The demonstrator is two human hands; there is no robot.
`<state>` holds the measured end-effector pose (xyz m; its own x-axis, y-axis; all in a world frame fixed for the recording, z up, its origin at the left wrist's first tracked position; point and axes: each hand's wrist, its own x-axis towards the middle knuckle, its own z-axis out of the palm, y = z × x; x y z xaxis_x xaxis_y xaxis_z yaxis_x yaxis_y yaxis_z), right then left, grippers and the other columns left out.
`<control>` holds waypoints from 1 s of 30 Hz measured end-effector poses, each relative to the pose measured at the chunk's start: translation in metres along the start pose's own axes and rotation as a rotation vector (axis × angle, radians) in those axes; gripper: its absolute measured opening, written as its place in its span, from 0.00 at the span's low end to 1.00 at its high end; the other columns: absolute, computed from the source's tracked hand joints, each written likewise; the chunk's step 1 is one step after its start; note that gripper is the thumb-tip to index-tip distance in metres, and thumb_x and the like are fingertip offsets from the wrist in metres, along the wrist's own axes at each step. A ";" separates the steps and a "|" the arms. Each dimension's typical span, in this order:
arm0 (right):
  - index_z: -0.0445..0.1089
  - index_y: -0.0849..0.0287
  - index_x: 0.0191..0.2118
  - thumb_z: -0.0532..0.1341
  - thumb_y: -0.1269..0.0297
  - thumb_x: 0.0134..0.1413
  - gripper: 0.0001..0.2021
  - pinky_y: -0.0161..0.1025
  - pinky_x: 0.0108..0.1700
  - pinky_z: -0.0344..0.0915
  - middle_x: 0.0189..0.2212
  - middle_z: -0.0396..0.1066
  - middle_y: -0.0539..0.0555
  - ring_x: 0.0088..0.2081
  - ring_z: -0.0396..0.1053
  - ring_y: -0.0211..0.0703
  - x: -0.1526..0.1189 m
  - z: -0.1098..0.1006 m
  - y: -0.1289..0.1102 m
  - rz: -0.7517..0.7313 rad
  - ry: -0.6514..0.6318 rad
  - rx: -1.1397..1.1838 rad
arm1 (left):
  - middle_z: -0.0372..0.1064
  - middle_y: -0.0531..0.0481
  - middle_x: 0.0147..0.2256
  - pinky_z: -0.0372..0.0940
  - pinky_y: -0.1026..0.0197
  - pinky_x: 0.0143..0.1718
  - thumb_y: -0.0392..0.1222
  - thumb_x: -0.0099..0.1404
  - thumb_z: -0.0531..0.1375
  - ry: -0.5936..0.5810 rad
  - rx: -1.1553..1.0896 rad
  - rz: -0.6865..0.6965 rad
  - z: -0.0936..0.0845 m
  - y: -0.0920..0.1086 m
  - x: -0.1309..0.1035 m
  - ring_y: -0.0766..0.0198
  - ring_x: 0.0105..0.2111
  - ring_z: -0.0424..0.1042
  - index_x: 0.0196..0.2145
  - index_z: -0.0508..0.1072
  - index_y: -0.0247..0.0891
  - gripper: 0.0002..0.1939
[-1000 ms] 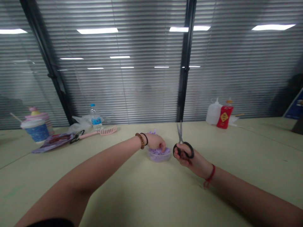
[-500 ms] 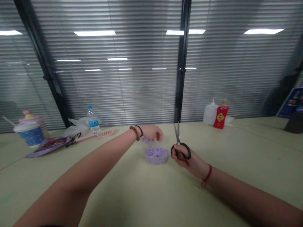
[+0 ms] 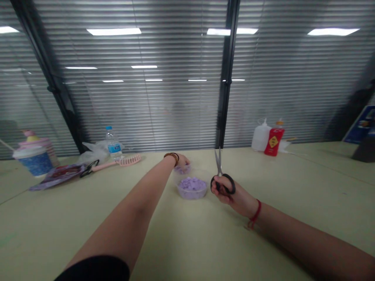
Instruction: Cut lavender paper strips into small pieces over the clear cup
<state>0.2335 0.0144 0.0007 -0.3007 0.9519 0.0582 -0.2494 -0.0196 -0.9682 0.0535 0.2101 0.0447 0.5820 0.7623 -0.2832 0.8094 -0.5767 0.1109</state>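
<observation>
Right fingers (image 3: 224,198) clamped on scissors (image 3: 219,170) beside bowl (image 3: 191,194); parted blades could nick left hand (image 3: 182,160) behind bowl (can't tell its grip).

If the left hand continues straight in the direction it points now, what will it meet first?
Probably the purple pieces behind the nearer clear container. The left hand may already touch them; depth is unclear.

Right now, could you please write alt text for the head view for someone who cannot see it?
The right hand holds black-handled scissors, blades up and apart, over a pale table, while the left hand reaches to purple material behind a clear bowl of purple pieces. A pink hairbrush and water bottle are at left, a red bottle at right.
</observation>
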 end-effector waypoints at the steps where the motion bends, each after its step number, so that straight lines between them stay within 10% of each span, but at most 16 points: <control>1: 0.63 0.63 0.23 0.57 0.54 0.49 0.16 0.29 0.15 0.36 0.18 0.61 0.47 0.12 0.47 0.23 0.000 0.000 0.000 0.000 0.000 0.003 | 0.71 0.51 0.29 0.61 0.68 0.25 0.38 0.41 0.63 0.003 -0.014 0.002 0.002 -0.001 0.001 0.67 0.25 0.65 0.36 0.73 0.38 0.20; 15: 0.63 0.63 0.24 0.57 0.52 0.48 0.16 0.29 0.15 0.38 0.18 0.61 0.47 0.13 0.47 0.24 0.000 0.002 0.000 -0.004 0.010 -0.022 | 0.70 0.49 0.33 0.56 0.70 0.24 0.33 0.51 0.56 0.301 -0.321 0.148 -0.025 -0.014 -0.026 0.69 0.27 0.63 0.42 0.71 0.36 0.18; 30: 0.63 0.63 0.25 0.56 0.54 0.51 0.15 0.29 0.15 0.38 0.18 0.61 0.47 0.13 0.47 0.24 0.002 0.001 0.006 -0.002 0.012 -0.045 | 0.72 0.46 0.36 0.55 0.69 0.26 0.30 0.54 0.55 0.378 -0.403 0.272 -0.008 -0.003 -0.033 0.69 0.24 0.62 0.54 0.62 0.36 0.28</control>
<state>0.2303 0.0154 -0.0050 -0.2889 0.9556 0.0576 -0.2079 -0.0039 -0.9781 0.0325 0.1890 0.0609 0.6998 0.6973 0.1547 0.5510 -0.6649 0.5043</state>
